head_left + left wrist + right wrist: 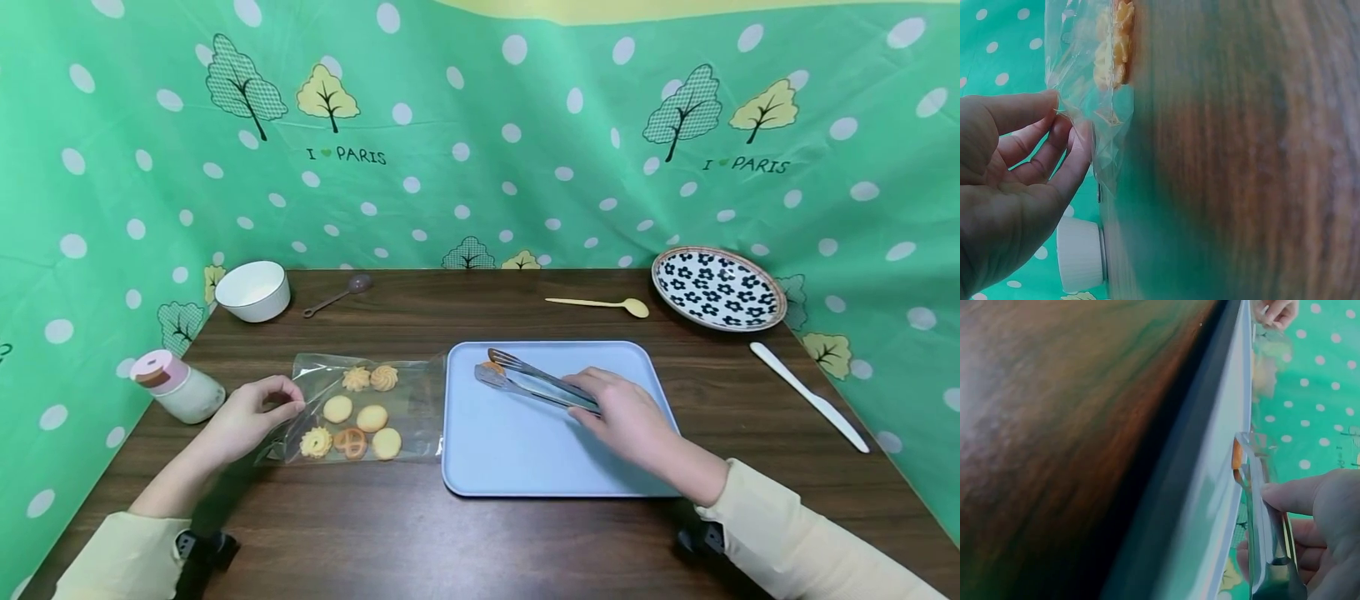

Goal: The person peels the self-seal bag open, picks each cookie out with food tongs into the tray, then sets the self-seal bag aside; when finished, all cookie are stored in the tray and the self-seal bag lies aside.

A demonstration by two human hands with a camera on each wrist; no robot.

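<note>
My left hand point(243, 421) pinches the left edge of a clear plastic bag point(423, 400) between thumb and fingers. Several cookies point(372, 418) show through the plastic, some round, some swirled, one pretzel-shaped. In the left wrist view the thumb and fingertips meet at the bag's crinkled edge point(1107, 156). Metal tongs point(542, 381) are gripped in my right hand point(630, 421), over the light blue tray point(517, 467). Between the tongs' ends is an orange-brown cookie point(1237, 454), close over the tray's upper left; the tongs partly hide it.
Behind the bag stand a white bowl point(255, 292) and a brown spoon point(341, 293). A pink-lidded jar point(183, 392) is just left of my left hand. At the right are a yellow spoon point(600, 303), a flower-patterned plate point(720, 287) and a white knife point(810, 396).
</note>
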